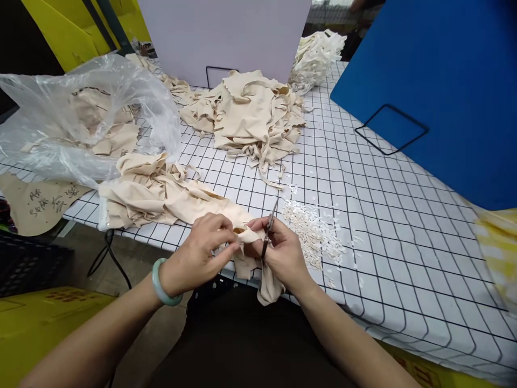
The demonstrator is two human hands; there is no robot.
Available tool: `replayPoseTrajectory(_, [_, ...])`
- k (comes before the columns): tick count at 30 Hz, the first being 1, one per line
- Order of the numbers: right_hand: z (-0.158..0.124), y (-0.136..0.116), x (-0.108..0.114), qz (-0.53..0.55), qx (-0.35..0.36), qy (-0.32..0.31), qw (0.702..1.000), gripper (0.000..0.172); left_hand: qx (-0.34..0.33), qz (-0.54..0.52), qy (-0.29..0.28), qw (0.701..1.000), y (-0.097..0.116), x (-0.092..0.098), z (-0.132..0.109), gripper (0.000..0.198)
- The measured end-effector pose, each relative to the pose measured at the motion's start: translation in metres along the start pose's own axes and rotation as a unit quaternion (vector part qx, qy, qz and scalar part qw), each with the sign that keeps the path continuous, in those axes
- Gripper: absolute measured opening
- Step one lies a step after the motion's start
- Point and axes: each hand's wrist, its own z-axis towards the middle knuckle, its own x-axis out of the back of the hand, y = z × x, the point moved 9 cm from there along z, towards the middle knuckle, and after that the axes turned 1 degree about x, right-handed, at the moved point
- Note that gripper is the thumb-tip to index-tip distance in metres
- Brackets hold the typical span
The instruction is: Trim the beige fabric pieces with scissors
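A length of beige fabric point(210, 206) runs from a heap at the left to the table's front edge, where both hands meet on it. My left hand point(205, 248), with a green bangle at the wrist, pinches the fabric's edge between thumb and fingers. Small dark scissors point(267, 237) lie in the grip of my right hand point(285, 253), blades pointing up and away. Its fingers also touch the beige cloth, and a loose end hangs below over the edge. The fingertips' exact hold is partly hidden by the folds.
Small pale clippings point(315, 231) lie scattered right of my hands on the checked tablecloth point(388, 237). Farther back sit a pile of beige pieces point(254, 113), a clear plastic bag point(153, 102) and white strips point(319, 56). A lilac panel point(226, 37) and a blue panel point(436, 91) stand behind.
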Motion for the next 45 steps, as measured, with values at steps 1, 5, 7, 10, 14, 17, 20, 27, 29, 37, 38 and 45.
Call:
replayPoseTrajectory(1, [0.001,-0.001,0.000,0.000,0.001,-0.004,1.000,0.020,0.018,-0.040,0.016,0.999,-0.003,0.004,0.000,0.021])
replayPoseTrajectory(5, [0.005,0.004,-0.007,0.034,-0.039,-0.074,0.996,0.023,0.179,-0.304,-0.034,0.935,-0.034,-0.001,-0.005,0.028])
replayPoseTrajectory(7, [0.007,0.007,-0.013,0.071,-0.080,-0.107,0.988,0.029,0.212,-0.331,-0.021,0.919,-0.041,0.002,-0.008,0.025])
replayPoseTrajectory(10, [0.013,0.006,-0.017,0.131,-0.124,-0.126,0.976,0.034,0.152,-0.216,-0.026,0.964,-0.028,0.010,-0.004,0.021])
replayPoseTrajectory(14, [0.021,0.004,-0.022,0.186,-0.152,-0.141,0.960,0.036,0.076,-0.131,-0.145,0.978,-0.003,0.002,-0.007,0.027])
replayPoseTrajectory(17, [0.023,0.009,-0.034,0.227,-0.165,-0.148,0.948,0.038,0.035,-0.172,-0.116,0.978,0.011,0.008,-0.003,0.028])
replayPoseTrajectory(20, [0.018,0.018,-0.054,0.281,-0.170,-0.150,0.933,0.045,-0.016,-0.211,0.010,0.977,0.018,0.018,0.004,0.027])
replayPoseTrajectory(27, [0.006,0.031,-0.021,0.159,-0.120,-0.074,0.977,0.044,0.048,-0.360,0.168,0.917,-0.010,-0.010,0.017,0.029])
replayPoseTrajectory(29, [0.002,0.021,0.007,0.076,-0.048,-0.023,0.996,0.037,0.059,-0.355,0.176,0.916,-0.010,-0.018,0.020,0.029])
replayPoseTrajectory(37, [-0.019,0.031,-0.009,0.134,-0.060,0.002,0.989,0.034,0.085,-0.458,0.112,0.878,0.002,-0.043,0.038,0.029])
replayPoseTrajectory(38, [-0.020,0.033,-0.013,0.131,-0.068,-0.015,0.989,0.035,0.098,-0.464,0.111,0.873,-0.001,-0.044,0.037,0.029])
replayPoseTrajectory(45, [-0.028,0.007,0.046,-0.224,0.024,-0.010,0.974,0.040,0.043,-0.280,0.139,0.949,0.005,-0.047,0.028,0.032])
